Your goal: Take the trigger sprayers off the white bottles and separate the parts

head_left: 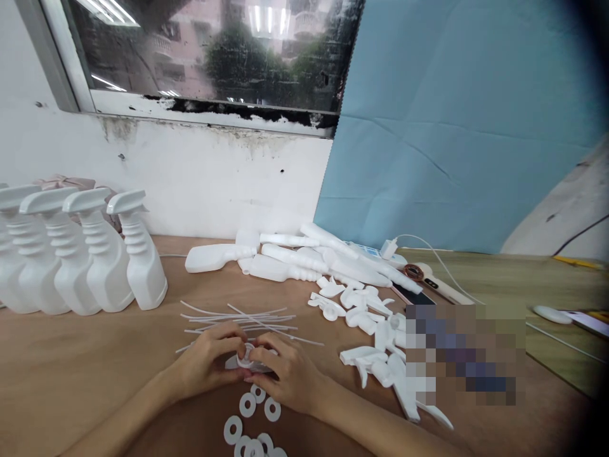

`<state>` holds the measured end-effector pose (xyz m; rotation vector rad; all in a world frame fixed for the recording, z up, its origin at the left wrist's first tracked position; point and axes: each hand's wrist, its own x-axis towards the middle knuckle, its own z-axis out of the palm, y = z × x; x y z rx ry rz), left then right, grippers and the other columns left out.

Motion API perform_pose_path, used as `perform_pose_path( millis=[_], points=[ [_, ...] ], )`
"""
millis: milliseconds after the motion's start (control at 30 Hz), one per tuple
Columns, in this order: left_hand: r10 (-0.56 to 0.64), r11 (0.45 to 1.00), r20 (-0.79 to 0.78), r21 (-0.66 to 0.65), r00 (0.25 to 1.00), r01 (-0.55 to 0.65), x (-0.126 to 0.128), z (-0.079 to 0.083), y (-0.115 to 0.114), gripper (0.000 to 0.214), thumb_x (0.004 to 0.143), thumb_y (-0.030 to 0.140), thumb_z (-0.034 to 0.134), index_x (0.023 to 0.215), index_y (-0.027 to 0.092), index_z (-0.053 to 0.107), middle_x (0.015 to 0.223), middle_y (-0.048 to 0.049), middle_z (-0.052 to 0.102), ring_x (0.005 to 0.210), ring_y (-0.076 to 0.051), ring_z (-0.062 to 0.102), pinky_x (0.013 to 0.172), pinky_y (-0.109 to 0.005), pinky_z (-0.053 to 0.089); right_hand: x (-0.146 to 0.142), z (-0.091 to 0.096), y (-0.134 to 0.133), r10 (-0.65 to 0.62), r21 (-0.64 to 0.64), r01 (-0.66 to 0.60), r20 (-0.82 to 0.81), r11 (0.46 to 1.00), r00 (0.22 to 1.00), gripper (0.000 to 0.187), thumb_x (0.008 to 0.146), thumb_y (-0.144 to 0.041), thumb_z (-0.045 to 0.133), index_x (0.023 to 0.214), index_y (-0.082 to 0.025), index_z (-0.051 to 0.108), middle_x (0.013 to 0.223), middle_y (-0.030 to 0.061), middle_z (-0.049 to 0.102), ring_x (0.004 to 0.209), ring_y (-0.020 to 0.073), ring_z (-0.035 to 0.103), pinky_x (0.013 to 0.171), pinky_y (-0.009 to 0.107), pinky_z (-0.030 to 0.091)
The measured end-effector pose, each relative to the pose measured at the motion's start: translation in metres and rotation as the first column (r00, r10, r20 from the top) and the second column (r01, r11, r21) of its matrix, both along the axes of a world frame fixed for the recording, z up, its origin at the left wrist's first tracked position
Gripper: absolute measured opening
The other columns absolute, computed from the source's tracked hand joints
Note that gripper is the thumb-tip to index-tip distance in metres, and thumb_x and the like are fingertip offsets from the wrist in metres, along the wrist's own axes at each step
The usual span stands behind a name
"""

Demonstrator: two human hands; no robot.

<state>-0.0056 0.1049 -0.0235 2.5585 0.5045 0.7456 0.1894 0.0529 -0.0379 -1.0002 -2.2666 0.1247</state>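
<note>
Both hands meet over the brown table (71, 368) near its front edge. My left hand (212, 362) and my right hand (285, 374) are closed together on a white spray trigger head (247, 358), fingers curled round its round collar. Just below the hands lie several flat white ring washers (247, 404). Right behind the hands is a loose bundle of thin white dip tubes (238, 315).
Several assembled white spray bottles (137, 254) stand in a row at the left. Empty bottles (285, 260) lie on their sides at the back middle. A heap of loose trigger heads (371, 330) is to the right, by a blurred patch, a cable and a charger (390, 247).
</note>
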Motion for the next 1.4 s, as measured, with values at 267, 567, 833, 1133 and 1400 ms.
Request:
perform_pose_path(
  millis=[267, 567, 833, 1133, 1400],
  points=[
    [-0.032, 0.986, 0.001, 0.165, 0.999, 0.031, 0.001, 0.005, -0.001, 0.010, 0.079, 0.028, 0.060, 0.078, 0.019, 0.058, 0.089, -0.0040, 0.064, 0.080, -0.015, 0.057, 0.071, -0.026, 0.041, 0.001, 0.006, 0.001, 0.047, -0.062, -0.045, 0.031, 0.997, 0.998, 0.012, 0.082, -0.022, 0.054, 0.092, -0.018, 0.058, 0.088, 0.0045, 0.059, 0.079, 0.0153, 0.055, 0.071, 0.025, 0.045],
    [0.005, 0.967, 0.035, 0.254, 0.999, -0.014, 0.001, -0.002, -0.002, 0.011, 0.079, 0.030, 0.059, 0.083, 0.020, 0.062, 0.092, -0.0052, 0.064, 0.081, -0.016, 0.057, 0.070, -0.026, 0.042, 0.003, 0.000, 0.002, 0.033, -0.047, -0.032, 0.014, 0.998, 0.999, 0.010, 0.081, -0.021, 0.055, 0.090, -0.020, 0.060, 0.089, 0.0038, 0.058, 0.080, 0.0148, 0.054, 0.071, 0.025, 0.045],
    [0.053, 0.998, 0.025, 0.037, 0.998, -0.054, 0.002, -0.004, -0.003, 0.015, 0.080, 0.033, 0.057, 0.075, 0.019, 0.061, 0.085, -0.0043, 0.064, 0.080, -0.015, 0.058, 0.072, -0.026, 0.043, 0.000, 0.001, 0.002, 0.021, -0.054, -0.019, 0.034, 0.998, 0.999, 0.009, 0.084, -0.020, 0.051, 0.089, -0.020, 0.058, 0.087, 0.0030, 0.058, 0.080, 0.0151, 0.054, 0.073, 0.026, 0.044],
    [0.194, 0.981, -0.076, 0.022, 0.978, -0.193, 0.000, -0.003, -0.006, 0.020, 0.077, 0.037, 0.059, 0.086, 0.020, 0.054, 0.083, -0.0026, 0.060, 0.078, -0.017, 0.054, 0.069, -0.027, 0.040, 0.025, 0.027, 0.011, -0.028, -0.332, -0.018, -0.131, 0.943, 0.991, 0.036, 0.084, -0.030, 0.052, 0.116, -0.020, 0.040, 0.102, 0.0049, 0.061, 0.091, 0.0160, 0.058, 0.079, 0.029, 0.044],
    [0.163, 0.985, -0.123, 0.077, 0.979, -0.154, 0.003, 0.004, -0.009, 0.011, 0.075, 0.023, 0.058, 0.084, 0.019, 0.054, 0.085, -0.0032, 0.061, 0.080, -0.019, 0.052, 0.072, -0.029, 0.038, 0.034, 0.027, 0.031, -0.222, -0.120, 0.307, 0.455, 0.944, 0.862, 0.009, 0.079, -0.020, 0.057, 0.087, -0.017, 0.059, 0.091, 0.0054, 0.060, 0.082, 0.0183, 0.058, 0.068, 0.027, 0.042]
  ],
)
